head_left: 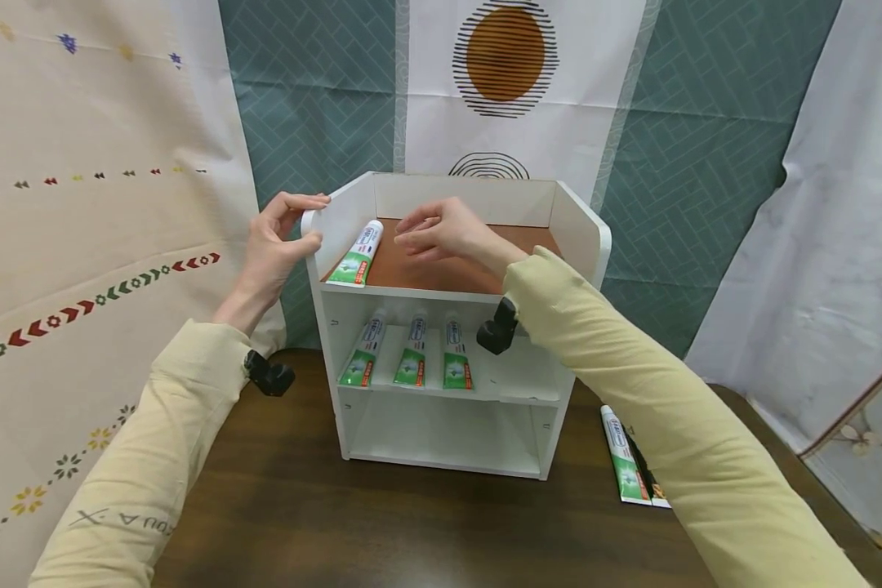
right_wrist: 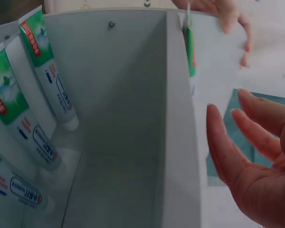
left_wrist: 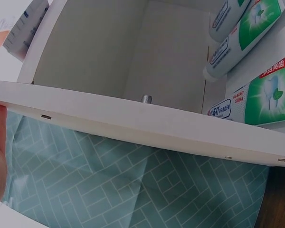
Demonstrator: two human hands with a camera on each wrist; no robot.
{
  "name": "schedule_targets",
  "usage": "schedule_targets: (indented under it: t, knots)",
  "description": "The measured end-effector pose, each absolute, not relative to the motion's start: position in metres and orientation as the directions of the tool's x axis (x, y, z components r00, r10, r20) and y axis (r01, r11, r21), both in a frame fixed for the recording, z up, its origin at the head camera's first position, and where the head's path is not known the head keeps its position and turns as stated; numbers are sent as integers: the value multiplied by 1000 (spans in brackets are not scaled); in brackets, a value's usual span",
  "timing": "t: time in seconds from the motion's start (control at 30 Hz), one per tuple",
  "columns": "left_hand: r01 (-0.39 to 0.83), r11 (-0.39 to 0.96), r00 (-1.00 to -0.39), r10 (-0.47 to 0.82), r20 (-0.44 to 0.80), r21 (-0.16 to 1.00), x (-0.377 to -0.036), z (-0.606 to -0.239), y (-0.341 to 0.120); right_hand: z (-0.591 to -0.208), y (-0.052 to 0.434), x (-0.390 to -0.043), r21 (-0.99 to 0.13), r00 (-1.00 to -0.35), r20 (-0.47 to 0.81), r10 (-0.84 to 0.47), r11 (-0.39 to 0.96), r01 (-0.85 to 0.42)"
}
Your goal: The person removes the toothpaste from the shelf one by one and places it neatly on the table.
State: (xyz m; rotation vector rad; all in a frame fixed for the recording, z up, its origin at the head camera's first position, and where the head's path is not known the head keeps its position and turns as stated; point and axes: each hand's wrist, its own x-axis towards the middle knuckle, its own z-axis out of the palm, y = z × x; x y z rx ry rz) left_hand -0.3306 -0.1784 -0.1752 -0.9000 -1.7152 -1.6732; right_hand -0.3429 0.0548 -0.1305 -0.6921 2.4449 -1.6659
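My left hand [head_left: 275,241] grips the upper left edge of a small white shelf unit [head_left: 441,429], thumb and fingers on its side panel. Over the brown top shelf [head_left: 441,273] my right hand [head_left: 448,231] hovers with loosely bent fingers and nothing between them. A white and green toothpaste tube [head_left: 357,255] lies on that top shelf at the left, cap toward the back. On the middle shelf three more tubes lie in a row: a left tube [head_left: 363,351], a centre tube [head_left: 412,353] and a right tube [head_left: 456,354].
The bottom compartment [head_left: 441,459] of the unit faces me. On the dark wooden table [head_left: 412,531], right of the unit, another toothpaste tube [head_left: 623,456] lies beside a dark item [head_left: 648,474] partly hidden by my right sleeve. Patterned cloths [head_left: 323,106] hang behind and at the sides.
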Motion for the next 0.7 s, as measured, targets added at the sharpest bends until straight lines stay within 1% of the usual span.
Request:
schedule_targets:
  t: [0.13, 0.23, 0.37, 0.57, 0.7]
  knots:
    - [797, -27, -600, 77, 797, 603, -331, -176, -178, -135, 38, -344, -904, -889, 113, -445, 325, -278]
    - [798, -42, -596, 86, 798, 601, -332, -176, -179, -137, 28, -344, -894, -884, 95, -457, 352, -278]
    - [799, -57, -592, 96, 800, 598, -337, -178, -180, -138, 17, -344, -858, -884, 90, -459, 415, -303]
    - [803, -82, -583, 94, 807, 590, -352, -183, -186, -136, 7, -344, -787, -878, 89, -471, 507, -352]
    - [799, -79, -590, 93, 802, 596, -357, -186, -188, -132, 0, -344, -761, -889, 56, -454, 557, -333]
